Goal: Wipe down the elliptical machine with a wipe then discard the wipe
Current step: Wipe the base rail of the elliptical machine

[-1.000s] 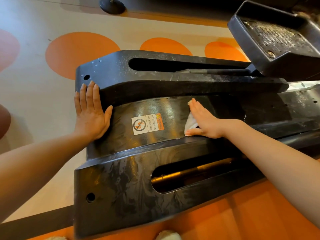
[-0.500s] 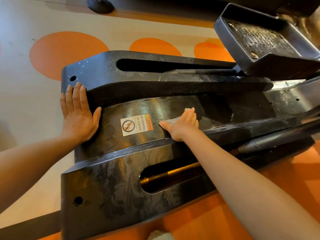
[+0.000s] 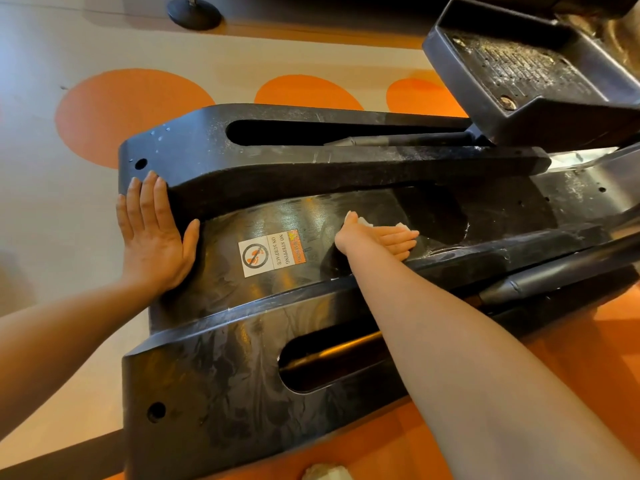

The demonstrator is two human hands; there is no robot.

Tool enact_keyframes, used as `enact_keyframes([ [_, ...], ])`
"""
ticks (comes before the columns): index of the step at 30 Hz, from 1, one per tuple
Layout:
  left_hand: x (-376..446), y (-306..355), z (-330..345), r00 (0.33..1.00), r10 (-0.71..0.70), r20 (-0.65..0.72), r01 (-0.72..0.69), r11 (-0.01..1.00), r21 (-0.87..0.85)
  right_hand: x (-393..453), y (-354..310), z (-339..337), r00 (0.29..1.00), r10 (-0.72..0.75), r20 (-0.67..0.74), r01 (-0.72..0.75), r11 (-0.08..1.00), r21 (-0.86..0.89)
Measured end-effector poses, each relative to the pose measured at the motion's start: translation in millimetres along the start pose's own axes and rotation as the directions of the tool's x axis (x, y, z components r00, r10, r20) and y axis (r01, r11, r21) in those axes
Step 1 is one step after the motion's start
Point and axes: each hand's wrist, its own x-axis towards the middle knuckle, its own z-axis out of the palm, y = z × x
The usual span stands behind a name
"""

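Orange-dotted floor (image 3: 131, 112), glossy elliptical machine (image 3: 242, 393), left hand (image 3: 152, 237) spread flat, right hand (image 3: 377, 240) flat atop wipe (image 3: 366, 222).

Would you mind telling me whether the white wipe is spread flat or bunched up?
Cannot tell: the right hand lies flat over the white wipe on the black elliptical base; only two small edges show.

One elliptical machine (image 3: 242, 375), one wipe (image 3: 367, 222), two hands (left (image 3: 156, 244), right (image 3: 377, 242)), three orange floor circles (image 3: 114, 112)
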Motion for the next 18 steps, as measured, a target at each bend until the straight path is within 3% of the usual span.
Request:
enact_keyframes([
  [8, -1, 0, 1, 1.000, 0.007, -0.008, -0.007, 1.000, -0.008, 51, -1, 16, 0.997, 0.077, 0.024, -0.079, 0.993, 0.092],
  [12, 0, -1, 0, 1.000, 0.007, -0.020, -0.007, 1.000, -0.010, 206, 7, 72, 0.986, 0.159, -0.054, -0.149, 0.976, 0.159],
  [14, 0, 0, 1, 1.000, 0.010, -0.022, -0.010, 1.000, -0.011, 196, 4, 71, 0.978, 0.201, -0.052, -0.191, 0.970, 0.149],
  [18, 0, 0, 1, 1.000, 0.008, -0.015, -0.008, 1.000, -0.008, 45, -7, 9, 0.988, 0.152, -0.003, -0.149, 0.975, 0.166],
])
